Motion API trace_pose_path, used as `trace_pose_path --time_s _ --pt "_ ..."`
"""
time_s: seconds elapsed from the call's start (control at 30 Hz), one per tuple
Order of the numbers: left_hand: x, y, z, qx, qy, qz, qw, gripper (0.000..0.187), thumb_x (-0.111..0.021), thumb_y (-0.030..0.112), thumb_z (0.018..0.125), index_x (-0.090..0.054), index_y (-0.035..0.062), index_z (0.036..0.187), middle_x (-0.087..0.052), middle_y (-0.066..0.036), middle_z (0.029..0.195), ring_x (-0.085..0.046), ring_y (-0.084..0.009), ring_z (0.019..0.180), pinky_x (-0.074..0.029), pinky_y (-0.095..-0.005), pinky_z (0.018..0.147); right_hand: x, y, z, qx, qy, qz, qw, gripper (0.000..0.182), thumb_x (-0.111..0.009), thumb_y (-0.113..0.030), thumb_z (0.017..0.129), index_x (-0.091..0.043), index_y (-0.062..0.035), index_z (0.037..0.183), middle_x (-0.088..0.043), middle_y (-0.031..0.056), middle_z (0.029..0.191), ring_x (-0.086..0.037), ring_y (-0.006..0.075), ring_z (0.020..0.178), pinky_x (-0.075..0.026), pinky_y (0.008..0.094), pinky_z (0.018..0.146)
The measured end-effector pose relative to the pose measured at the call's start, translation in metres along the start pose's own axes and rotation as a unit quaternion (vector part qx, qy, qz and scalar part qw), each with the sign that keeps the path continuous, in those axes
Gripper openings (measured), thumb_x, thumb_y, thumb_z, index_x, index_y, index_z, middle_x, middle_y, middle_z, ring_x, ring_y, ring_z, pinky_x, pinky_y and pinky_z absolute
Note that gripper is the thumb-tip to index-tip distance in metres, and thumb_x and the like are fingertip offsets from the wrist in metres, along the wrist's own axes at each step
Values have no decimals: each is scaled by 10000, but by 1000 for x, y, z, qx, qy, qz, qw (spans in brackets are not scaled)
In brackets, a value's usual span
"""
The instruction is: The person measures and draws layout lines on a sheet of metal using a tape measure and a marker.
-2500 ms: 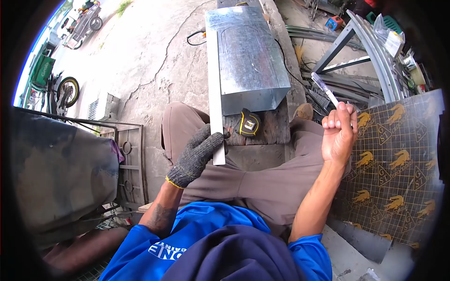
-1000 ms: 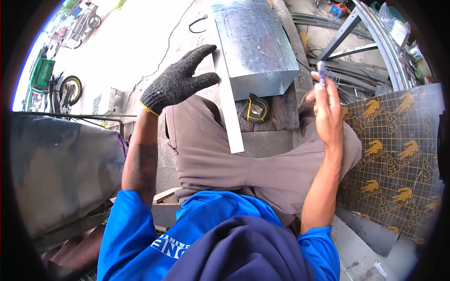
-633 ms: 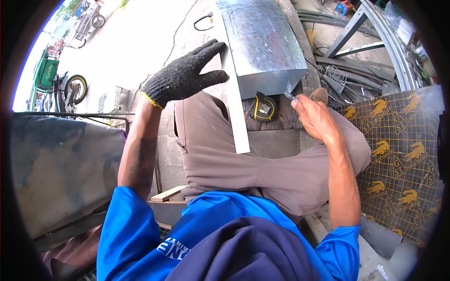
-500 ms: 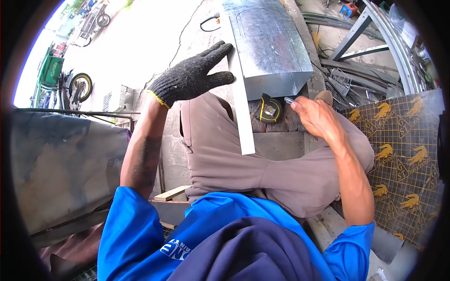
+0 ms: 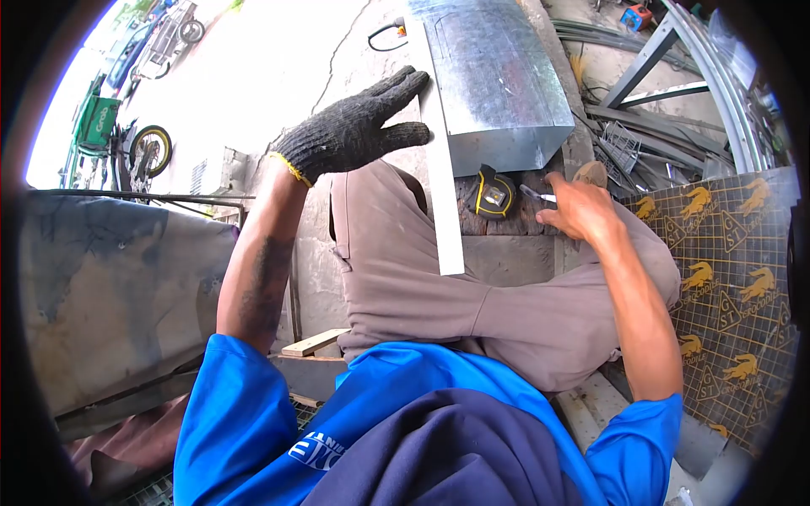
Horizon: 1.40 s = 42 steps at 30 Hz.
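My left hand (image 5: 359,122), in a black knit glove with a yellow cuff edge, has its fingers stretched and thumb apart. Its fingertips touch the edge of a long white flat strip (image 5: 443,194), which lies along the folded sheet-metal piece (image 5: 506,93) and extends toward my lap. My bare right hand (image 5: 584,207) is open beside a slim pen (image 5: 537,194), its thumb and forefinger spread on either side of the pen's end. A black and yellow tape measure (image 5: 495,194) rests on the wooden board (image 5: 523,221), between the strip and the pen.
A patterned panel (image 5: 717,295) with crocodile prints stands at my right. Metal bars and scraps (image 5: 658,131) are piled beyond it. A stained sheet (image 5: 126,295) covers something on my left. A motorbike (image 5: 139,152) with a green box is parked farther off.
My right hand has loosened from the pen, its fingers spreading as it shifts slightly right and down. The left hand keeps its place on the strip. The view has shifted a little.
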<state>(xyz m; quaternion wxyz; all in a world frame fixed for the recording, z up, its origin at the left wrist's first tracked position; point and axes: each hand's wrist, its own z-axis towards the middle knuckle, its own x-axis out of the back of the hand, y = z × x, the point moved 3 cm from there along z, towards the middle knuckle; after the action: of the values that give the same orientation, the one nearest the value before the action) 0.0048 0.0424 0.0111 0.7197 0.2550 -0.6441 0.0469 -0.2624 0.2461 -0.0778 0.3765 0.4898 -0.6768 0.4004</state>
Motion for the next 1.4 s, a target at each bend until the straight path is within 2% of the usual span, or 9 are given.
trace_pose_path --time_s 0.13,0.2,0.53,0.73,0.8,0.83,1.03,1.13,1.4 --pt "-1 -2 1 -10 -2 -6 1000 798 -607 587 984 -398 94 1575 -375 -214 1622 -325 -365 1524 -309 -434 1238 0 5 0 -27 -2 -13 1000 426 -721 -288 924 -618 -24 1242 -727 262 1029 -701 425 1019 -549 538 857" --pt "1 -2 2 -11 -4 0 1000 798 -607 585 985 -399 88 1573 -376 -215 1622 -327 -364 1523 -308 -434 1239 4 4 -3 -13 27 -14 999 274 -702 -212 917 -651 21 1053 -738 265 980 -717 435 983 -554 545 872" --pt "-5 -1 -3 -34 42 -31 998 763 -657 524 978 -440 66 1548 -399 -232 1603 -351 -373 1511 -331 -441 1225 34 -20 -18 -42 98 175 979 298 -699 -279 927 -734 -20 1071 -735 254 938 -709 444 949 -542 535 847" --pt "-10 -5 -3 -28 43 -30 998 756 -651 521 982 -435 75 1553 -379 -234 1615 -335 -371 1520 -314 -441 1233 31 -33 -9 26 130 232 964 315 -708 -306 937 -736 -17 1061 -733 247 918 -725 425 887 -557 491 759" --pt "-12 -5 -4 -32 45 -43 998 757 -651 522 981 -435 78 1554 -372 -232 1620 -328 -369 1524 -310 -441 1234 32 -53 -11 66 114 430 893 413 -678 -423 988 -733 -15 1022 -711 146 727 -728 222 690 -541 371 637" --pt "-12 -5 -3 -34 49 -55 997 757 -652 523 980 -434 81 1555 -366 -231 1624 -321 -366 1527 -306 -442 1236 32 -63 -13 85 77 464 878 479 -667 -490 991 -741 -18 1019 -672 83 666 -667 132 642 -521 331 620" --pt "-15 -8 -3 -38 57 -49 996 753 -657 517 978 -440 80 1551 -369 -227 1624 -324 -368 1527 -311 -443 1233 29 -94 -14 166 10 510 844 519 -698 -530 961 -754 -15 940 -685 52 663 -640 101 635 -510 307 620" --pt "-13 -7 -3 -36 56 -48 997 751 -662 509 977 -440 78 1551 -369 -226 1624 -334 -366 1522 -319 -438 1229 28 -102 -14 203 -8 554 807 375 -744 -381 965 -748 -11 906 -720 46 706 -640 84 660 -506 284 636" --pt "-13 -7 -2 -37 54 -63 996 752 -681 493 971 -444 73 1547 -377 -219 1623 -347 -360 1517 -333 -436 1221 30 -102 -15 203 -28 582 787 290 -726 -267 982 -721 11 900 -731 51 749 -652 82 693 -518 263 671"
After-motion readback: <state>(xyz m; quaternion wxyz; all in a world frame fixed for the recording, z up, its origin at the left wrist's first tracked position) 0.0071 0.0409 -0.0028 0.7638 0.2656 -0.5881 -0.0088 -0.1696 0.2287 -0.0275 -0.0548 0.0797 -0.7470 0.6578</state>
